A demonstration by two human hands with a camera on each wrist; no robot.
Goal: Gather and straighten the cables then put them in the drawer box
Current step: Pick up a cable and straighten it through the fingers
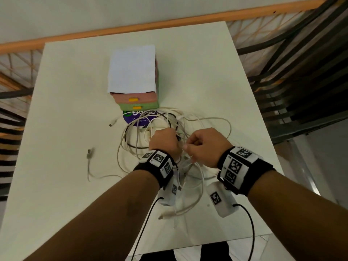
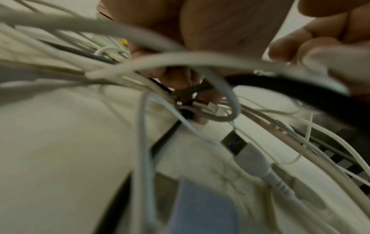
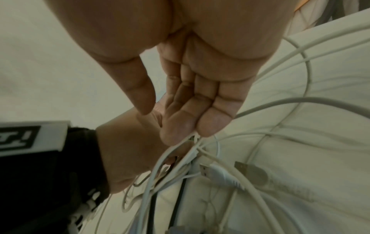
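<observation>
A tangle of white and black cables lies mid-table in front of the drawer box, whose pink and green drawers are shut. My left hand is curled round a bunch of these cables, its fingers wrapped on the strands. Just to its right, my right hand pinches thin white cables that run out from under its fingertips. A white USB plug hangs in the loops below the hands. The palms hide where the strands cross.
A loose cable lies apart on the left of the white table. A sheet of paper covers the box top, and a purple round sticker shows at its foot. The table's front edge is near my body.
</observation>
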